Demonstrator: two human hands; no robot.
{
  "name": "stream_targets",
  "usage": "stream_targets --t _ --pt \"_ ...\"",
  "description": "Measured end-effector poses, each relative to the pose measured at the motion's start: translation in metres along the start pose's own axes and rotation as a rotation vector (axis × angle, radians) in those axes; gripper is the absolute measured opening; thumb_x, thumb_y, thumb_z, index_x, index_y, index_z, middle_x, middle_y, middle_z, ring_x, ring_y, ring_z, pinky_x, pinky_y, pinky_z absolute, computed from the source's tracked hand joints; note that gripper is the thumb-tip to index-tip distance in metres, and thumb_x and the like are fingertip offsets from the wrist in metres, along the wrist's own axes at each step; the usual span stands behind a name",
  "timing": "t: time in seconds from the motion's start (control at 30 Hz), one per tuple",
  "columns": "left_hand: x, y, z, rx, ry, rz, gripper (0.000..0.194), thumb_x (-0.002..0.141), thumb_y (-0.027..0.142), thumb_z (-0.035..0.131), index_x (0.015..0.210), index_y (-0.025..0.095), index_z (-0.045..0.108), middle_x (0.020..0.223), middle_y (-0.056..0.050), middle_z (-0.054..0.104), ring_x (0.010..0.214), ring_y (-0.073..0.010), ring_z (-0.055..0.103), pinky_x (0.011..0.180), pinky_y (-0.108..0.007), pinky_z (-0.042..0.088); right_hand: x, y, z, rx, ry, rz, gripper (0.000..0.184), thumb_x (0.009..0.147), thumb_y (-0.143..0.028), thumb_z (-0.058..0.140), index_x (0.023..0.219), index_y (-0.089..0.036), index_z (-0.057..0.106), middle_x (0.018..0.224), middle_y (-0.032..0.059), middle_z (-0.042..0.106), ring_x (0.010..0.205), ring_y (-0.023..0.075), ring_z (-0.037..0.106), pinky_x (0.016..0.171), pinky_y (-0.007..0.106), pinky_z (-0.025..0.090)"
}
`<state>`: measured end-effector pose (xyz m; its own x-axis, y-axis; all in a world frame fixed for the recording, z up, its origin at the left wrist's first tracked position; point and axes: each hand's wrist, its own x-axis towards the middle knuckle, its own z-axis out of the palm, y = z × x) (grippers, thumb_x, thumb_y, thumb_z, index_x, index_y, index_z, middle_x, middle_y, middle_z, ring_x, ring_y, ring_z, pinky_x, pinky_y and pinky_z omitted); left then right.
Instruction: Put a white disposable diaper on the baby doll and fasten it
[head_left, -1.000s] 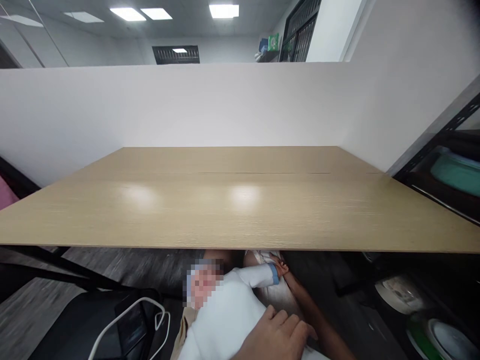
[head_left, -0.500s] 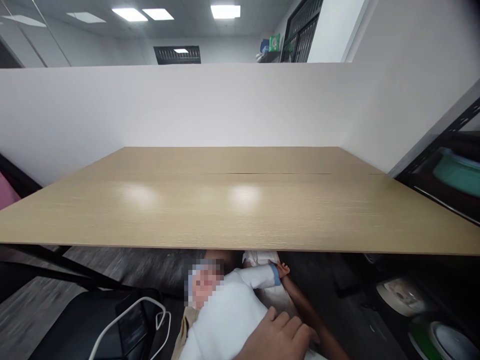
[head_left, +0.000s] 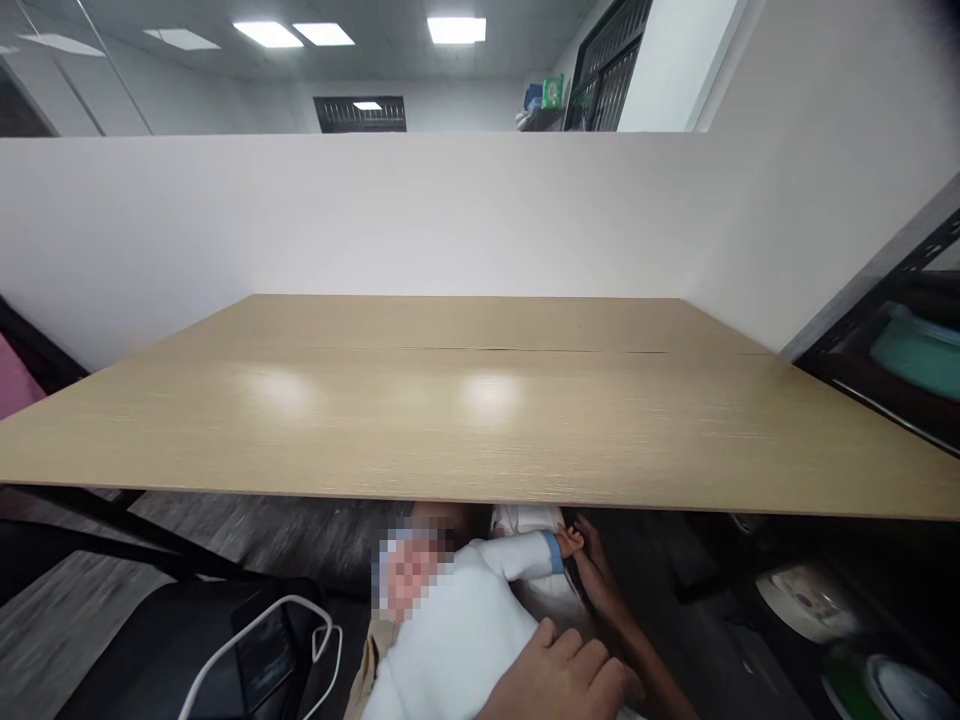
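Note:
A baby or lifelike baby doll [head_left: 480, 610], which of the two I cannot tell, lies slanted across my lap below the table edge. It wears a white long-sleeved top with a blue cuff, and its face is blurred out. My left hand [head_left: 566, 672] rests over its lower body, fingers bent with the tips out of sight. Beside the figure's small hand [head_left: 570, 541] is my right hand [head_left: 596, 570], its fingers partly stretched and apart, close to or touching that hand. A pale cloth [head_left: 555, 595] lies under the figure's arm.
A wooden table [head_left: 480, 430] spans the front, backed by a white partition [head_left: 465, 210]. At left, a black chair [head_left: 142, 650] holds a dark phone [head_left: 264, 655] and a white cable [head_left: 225, 640]. Round dishes or lids [head_left: 911, 690] sit low on the right, beneath a dark rack [head_left: 877, 360].
My right hand, earlier reaching out of sight under the table edge, has drawn back beside the figure's small hand. My left hand stays on the body. The view has shifted slightly.

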<state>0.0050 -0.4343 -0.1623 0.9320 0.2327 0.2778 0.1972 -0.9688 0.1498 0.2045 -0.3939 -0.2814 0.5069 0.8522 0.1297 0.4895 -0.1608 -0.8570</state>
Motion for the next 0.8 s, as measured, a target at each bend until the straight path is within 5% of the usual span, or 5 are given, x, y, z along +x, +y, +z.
stream_targets --t 0.17,0.37,0.57,0.7,0.8 --pt "-0.004 0.000 0.014 0.033 0.145 0.021 0.014 0.110 0.034 0.064 0.107 0.021 0.065 0.083 0.003 0.069 0.069 -0.0178 0.057 0.062 -0.037 0.027 -0.011 -0.007 -0.042 0.191 -0.123 -0.052 0.056 0.103 -0.050 0.051 0.152 -0.026 0.054 0.153 0.0141 0.065 0.140 0.0310 0.064 0.121 0.053 0.051" --pt "-0.005 -0.002 0.012 0.072 0.174 0.085 0.015 0.105 0.040 0.073 0.112 0.028 0.070 0.085 0.003 0.068 0.068 -0.0165 0.056 0.064 -0.035 0.028 -0.006 -0.094 -0.081 -0.130 -0.526 -0.392 0.061 0.100 -0.043 0.068 0.157 -0.029 0.057 0.162 0.0131 0.057 0.153 0.0348 0.049 0.130 0.056 0.036" --pt "-0.006 -0.001 0.028 0.146 0.258 0.097 0.016 0.104 0.049 0.074 0.109 0.035 0.074 0.077 0.005 0.063 0.063 -0.0155 0.048 0.063 -0.034 0.024 0.015 -0.156 -0.039 -0.450 -0.852 -0.488 0.045 0.090 -0.033 0.072 0.133 -0.024 0.070 0.133 0.0105 0.076 0.126 0.0331 0.067 0.109 0.044 0.049" --pt "-0.007 -0.002 0.048 0.194 0.497 0.028 0.037 0.099 0.061 0.075 0.085 0.028 0.069 0.066 0.005 0.056 0.060 -0.0152 0.045 0.063 -0.036 0.024 0.009 -0.186 -0.008 -0.592 -0.893 -0.543 0.028 0.087 -0.023 0.063 0.115 -0.019 0.069 0.115 0.0117 0.081 0.106 0.0312 0.076 0.088 0.037 0.050" --pt "-0.010 -0.002 0.034 0.226 0.508 -0.024 0.041 0.098 0.053 0.079 0.074 0.024 0.063 0.064 0.003 0.056 0.060 -0.0157 0.046 0.062 -0.036 0.028 -0.001 -0.208 0.001 -0.615 -0.880 -0.608 0.029 0.085 -0.021 0.064 0.113 -0.019 0.066 0.113 0.0129 0.081 0.103 0.0312 0.077 0.083 0.036 0.049"
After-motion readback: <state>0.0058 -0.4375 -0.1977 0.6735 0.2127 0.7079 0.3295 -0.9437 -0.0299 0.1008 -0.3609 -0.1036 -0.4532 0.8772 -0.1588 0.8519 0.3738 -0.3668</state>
